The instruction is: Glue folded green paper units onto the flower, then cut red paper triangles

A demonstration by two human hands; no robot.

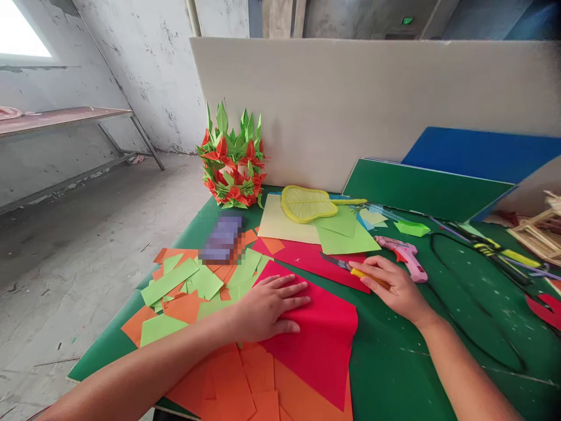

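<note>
My left hand (274, 304) lies flat with its fingers spread on a folded sheet of red paper (326, 327). Under that sheet are orange paper sheets (245, 380). In my right hand (397, 286) is a knife with a yellow handle (359, 273), its blade pointing left over a flat red paper strip (307, 257). A heap of green and orange paper pieces (188, 292) spreads to the left of my left hand. Just beyond my right hand rests a pink glue gun (405, 254).
A red and green folded-paper piece (234, 164) stands at the table's back left. Behind the papers lies a yellow fan-shaped object (309, 203). A black cord (464, 327) loops across the green table (394, 368) at right. Green board (429, 187) leans at the back.
</note>
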